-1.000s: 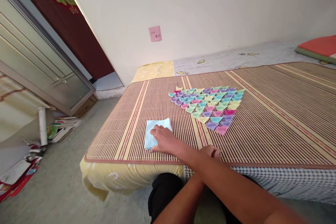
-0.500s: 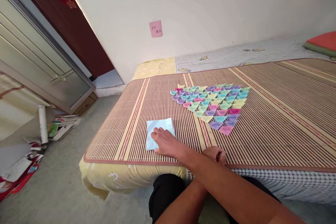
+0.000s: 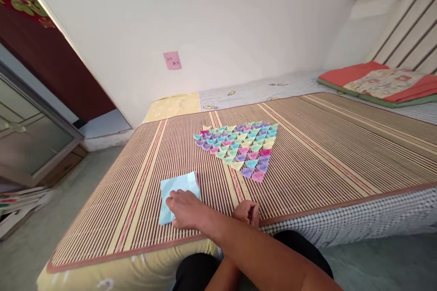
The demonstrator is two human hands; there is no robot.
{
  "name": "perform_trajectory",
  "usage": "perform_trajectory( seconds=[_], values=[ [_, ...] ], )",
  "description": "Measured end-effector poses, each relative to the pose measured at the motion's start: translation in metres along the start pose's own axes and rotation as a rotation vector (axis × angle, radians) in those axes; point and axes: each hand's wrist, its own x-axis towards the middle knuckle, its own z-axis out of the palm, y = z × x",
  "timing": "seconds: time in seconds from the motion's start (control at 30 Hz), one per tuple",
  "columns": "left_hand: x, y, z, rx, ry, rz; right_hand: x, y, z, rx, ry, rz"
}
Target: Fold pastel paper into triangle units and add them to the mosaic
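My right hand [image 3: 186,208] reaches across to the left, over my left arm. Its fingers are bent and pressed together on a square of light blue paper [image 3: 191,183], which lies on the striped mat; the hand covers part of the paper. Near the front edge of the mat rests my left hand [image 3: 244,211], its fingers curled in. Whether anything is inside them is hidden. Beyond both hands, small folded paper triangles [image 3: 251,163] in many colours lie in staggered rows.
The striped mat [image 3: 317,145] covers a bed with yellow and checked bedding. A red and floral cushion [image 3: 375,82] lies at the far right. A pink note [image 3: 172,60] is stuck on the wall. A framed door panel [image 3: 27,132] stands at the left.
The view has turned to the right, so more of the cushion and a slatted frame show. My hands keep their places: the right on the blue paper, the left on the mat.
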Motion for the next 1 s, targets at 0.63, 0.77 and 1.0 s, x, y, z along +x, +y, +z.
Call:
perform_trajectory(
  seconds=[0.63,0.77,1.0],
  values=[
    [-0.074,0.022,-0.062,-0.344,0.122,-0.178,0.013,0.03,-0.007,0.122,-0.138,-0.076],
    [-0.094,0.035,-0.156,0.076,0.631,-0.136,0.001,0.033,0.0,0.119,-0.08,-0.063],
    [0.0,0.033,-0.219,0.513,0.451,-0.205,-0.016,0.019,0.018,0.095,0.06,0.0]
  ],
)
